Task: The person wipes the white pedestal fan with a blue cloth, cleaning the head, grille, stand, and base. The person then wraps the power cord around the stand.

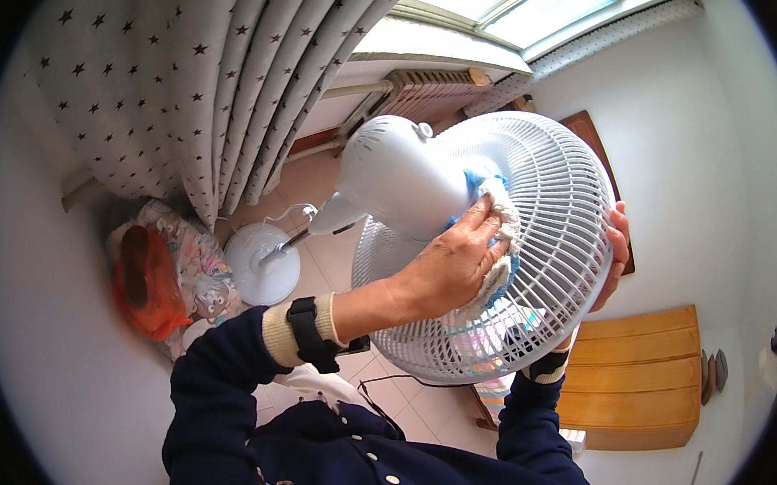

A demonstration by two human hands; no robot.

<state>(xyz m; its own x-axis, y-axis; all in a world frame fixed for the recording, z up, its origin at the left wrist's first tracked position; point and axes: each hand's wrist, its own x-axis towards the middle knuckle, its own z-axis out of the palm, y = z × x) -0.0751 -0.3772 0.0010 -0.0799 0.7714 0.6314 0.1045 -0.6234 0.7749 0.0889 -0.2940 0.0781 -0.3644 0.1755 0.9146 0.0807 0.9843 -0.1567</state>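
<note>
A white standing fan fills the middle of the view, its round wire guard [565,187] tilted and its smooth motor housing [402,176] facing up to the left. My left hand [459,261] presses a crumpled white and blue cloth [509,217] against the back of the guard beside the housing, fingers bent over it. At the guard's right edge, my right hand [617,254] grips the rim; its fingers show outside the edge, and the rest is partly hidden behind the guard. Below left, the fan's round base [251,273] stands on the floor, joined by a thin pole.
A star-patterned curtain [167,65] hangs at the left, near a radiator [430,92] under the window. An orange plastic bag [163,303] and a patterned bag [210,275] lie by the left wall. A yellow-brown wooden panel [636,377] stands at the right. A white cord trails near the base.
</note>
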